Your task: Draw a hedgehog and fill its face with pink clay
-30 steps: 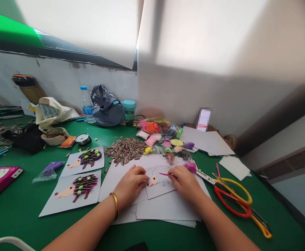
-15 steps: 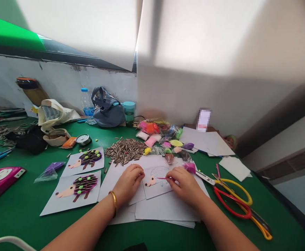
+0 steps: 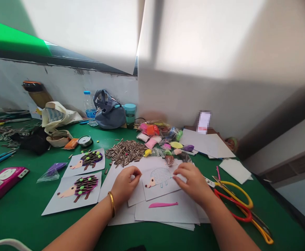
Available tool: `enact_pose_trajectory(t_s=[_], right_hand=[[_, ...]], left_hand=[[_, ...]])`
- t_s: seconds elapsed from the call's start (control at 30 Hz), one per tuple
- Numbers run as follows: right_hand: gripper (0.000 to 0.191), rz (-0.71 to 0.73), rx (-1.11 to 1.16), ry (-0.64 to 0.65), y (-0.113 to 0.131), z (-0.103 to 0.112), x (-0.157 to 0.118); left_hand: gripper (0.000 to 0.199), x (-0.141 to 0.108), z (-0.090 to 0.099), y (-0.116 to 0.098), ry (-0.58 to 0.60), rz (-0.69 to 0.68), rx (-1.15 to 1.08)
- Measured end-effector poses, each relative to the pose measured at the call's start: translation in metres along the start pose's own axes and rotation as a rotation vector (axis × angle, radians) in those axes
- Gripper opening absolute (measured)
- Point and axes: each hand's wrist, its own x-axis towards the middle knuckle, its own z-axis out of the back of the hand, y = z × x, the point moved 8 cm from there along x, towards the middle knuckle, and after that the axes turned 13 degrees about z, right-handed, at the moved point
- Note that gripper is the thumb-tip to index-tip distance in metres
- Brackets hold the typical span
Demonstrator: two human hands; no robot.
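Observation:
A small white sheet with a hedgehog drawing [image 3: 161, 177] lies between my hands, its face filled in with peach clay. My left hand [image 3: 128, 183] is at the sheet's left edge, thumb and fingertips pinched together; anything between them is too small to make out. Over the sheet's right edge is my right hand [image 3: 190, 179], its thumb and fingers apart and holding nothing. Below the drawing, a pink plastic knife [image 3: 163, 205] rests on white paper [image 3: 152, 213]. Two hedgehog pictures [image 3: 86, 162] [image 3: 76, 191] with dark spines and green dots lie to the left.
Sunflower seeds [image 3: 125, 152] are heaped behind the papers, beside bagged coloured clay [image 3: 152, 130]. Scissors [image 3: 236, 202] with red and yellow handles lie at the right. Along the wall stand a blue bag [image 3: 109, 113], a bottle [image 3: 89, 108] and a cup [image 3: 130, 115].
My right hand has let go of the pink knife, which now lies on the paper below the drawing. The purple-pink clay packet near that hand is no longer visible.

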Motion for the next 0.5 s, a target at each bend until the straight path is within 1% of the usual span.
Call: enact_pose_trajectory(t_s=[0.03,0.07,0.1,0.13,0.2,0.27,0.37,0.43,0.5], right_hand=[[0.019,-0.075,-0.097,-0.027,-0.019,0.007,-0.004],[0.031,-0.136,-0.174,-0.026,-0.036,0.011,-0.009],[0.043,-0.175,-0.218,0.015,-0.050,0.010,-0.013],[0.049,-0.197,-0.238,0.059,-0.060,0.007,-0.016],[0.050,-0.233,-0.265,0.087,-0.074,0.003,-0.021],[0.042,-0.265,-0.280,0.085,-0.079,0.002,-0.023],[0.027,-0.287,-0.268,0.072,-0.079,0.004,-0.022],[0.023,-0.274,-0.223,0.017,-0.075,0.009,-0.019],[0.023,-0.234,-0.118,-0.072,-0.066,0.014,-0.016]], left_hand=[[0.009,0.000,0.001,-0.001,-0.009,-0.006,-0.006],[0.011,0.000,0.002,-0.002,-0.019,-0.014,-0.016],[0.015,0.000,0.002,-0.003,-0.028,-0.022,-0.026],[0.018,0.000,0.003,-0.004,-0.034,-0.029,-0.035],[0.022,-0.001,0.003,-0.007,-0.038,-0.036,-0.055],[0.025,-0.002,0.003,-0.010,-0.035,-0.026,-0.086],[0.028,-0.003,0.003,-0.017,-0.013,0.005,-0.154],[0.030,-0.003,0.003,-0.025,0.010,0.026,-0.189],[0.030,-0.003,0.004,-0.034,0.025,0.048,-0.218]])
